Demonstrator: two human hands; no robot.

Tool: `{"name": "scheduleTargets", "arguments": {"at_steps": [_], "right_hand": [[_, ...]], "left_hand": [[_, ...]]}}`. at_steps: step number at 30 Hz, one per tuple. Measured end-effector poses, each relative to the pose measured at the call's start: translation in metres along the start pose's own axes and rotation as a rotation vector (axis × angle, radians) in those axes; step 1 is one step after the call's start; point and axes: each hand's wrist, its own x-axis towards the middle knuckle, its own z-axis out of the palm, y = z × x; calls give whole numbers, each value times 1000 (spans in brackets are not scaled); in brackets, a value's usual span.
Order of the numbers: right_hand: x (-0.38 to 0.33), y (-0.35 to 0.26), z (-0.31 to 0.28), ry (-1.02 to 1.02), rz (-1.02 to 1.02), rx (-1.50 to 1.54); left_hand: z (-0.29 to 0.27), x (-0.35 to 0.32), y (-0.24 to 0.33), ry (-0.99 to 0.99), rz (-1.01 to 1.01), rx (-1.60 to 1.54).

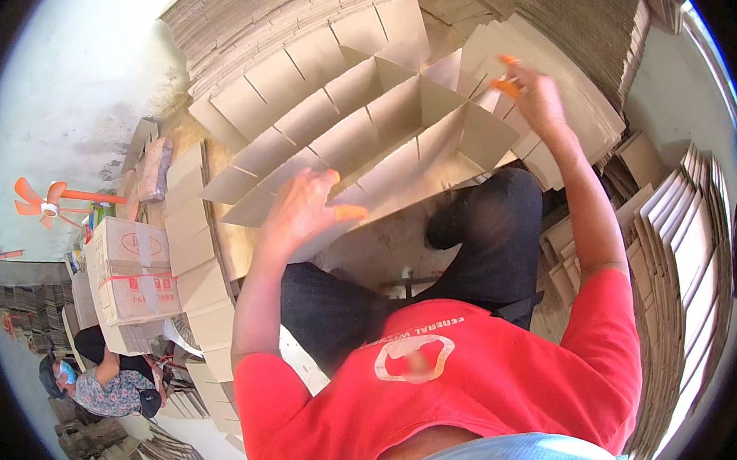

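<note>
A grid of interlocked cardboard divider strips (370, 134) stands upright before me, its long strips running from lower left to upper right with cross strips slotted in at the right. My left hand (299, 210) is at the grid's near left end, thumb and forefinger apart around the nearest long strip. Orange covers show on its fingertips. At the far right end my right hand (532, 93) hovers beside the cross strips, its orange-covered thumb and finger spread. Slight blur and the angle hide whether either hand touches the cardboard.
Slotted cardboard sheets (552, 65) lie stacked beyond the grid, with tall piles (254, 24) behind. More cardboard (676, 246) stands at right. At left are a taped carton (137, 272), an orange fan (49, 207) and a seated person (114, 387). My knees are beneath the grid.
</note>
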Motion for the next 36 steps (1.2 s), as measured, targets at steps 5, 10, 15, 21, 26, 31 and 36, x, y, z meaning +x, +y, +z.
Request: {"name": "scheduleTargets", "arguments": {"at_steps": [5, 10, 15, 21, 26, 31, 36], "right_hand": [[-15, 116, -12, 276, 200, -689], [-23, 170, -14, 90, 191, -746], [-8, 212, -33, 180, 108, -336], [-6, 168, -56, 88, 112, -233], [-6, 149, -72, 129, 252, -84], [1, 121, -98, 244, 181, -170], [2, 70, -136, 435, 58, -304]], "left_hand": [[28, -20, -20, -37, -132, -48], [33, -13, -31, 39, -130, 23], [30, -8, -22, 75, -144, 15], [31, -12, -21, 68, -176, -5], [29, -13, -16, 102, -183, 18], [32, -11, -14, 182, -177, -2], [29, -17, -8, 200, -193, -28]]}}
